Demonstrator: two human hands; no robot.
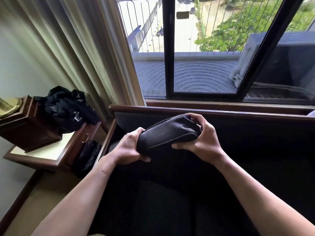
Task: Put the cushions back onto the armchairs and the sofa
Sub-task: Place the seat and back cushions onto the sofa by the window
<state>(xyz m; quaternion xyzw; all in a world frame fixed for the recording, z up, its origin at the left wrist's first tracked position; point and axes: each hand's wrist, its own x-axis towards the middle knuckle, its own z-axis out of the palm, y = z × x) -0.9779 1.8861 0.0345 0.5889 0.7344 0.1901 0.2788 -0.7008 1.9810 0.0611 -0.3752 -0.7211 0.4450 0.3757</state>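
Nearest my lens are two bare arms, the left forearm (81, 193) and the right forearm (255, 193), reaching out over a dark seat (170, 201) that fills the lower frame. It is so dark that I cannot tell whether it is an armchair or the sofa.

On the far left I count one wooden bench (39, 152) with a pale top, set against the wall. It carries one dark wooden box (29, 132) and, touching the box's right side, one crumpled black bag (68, 108). A brass rim (8, 106) shows at the box's top, cut off by the frame's edge. One more black cloth item (88, 155) hangs down the bench's side, between the bench and the seat's wooden arm. The floor (34, 193) below is tan. One cream curtain (76, 40) falls in folds behind the bench.

In the middle I see one black cushion (167, 133), held in the air above the seat just in front of its wooden back rail (204, 112) and tilted with its right end higher. The left hand (129, 147) grips the lower left end, fingers over the top and thumb beneath. The right hand (202, 142) grips the right end, fingers curled over the upper corner.

Beyond the rail is one dark-framed window (168, 48), looking onto a tiled ledge, a street and trees. To the right, one air-conditioning unit (245, 55) sits outside the glass.
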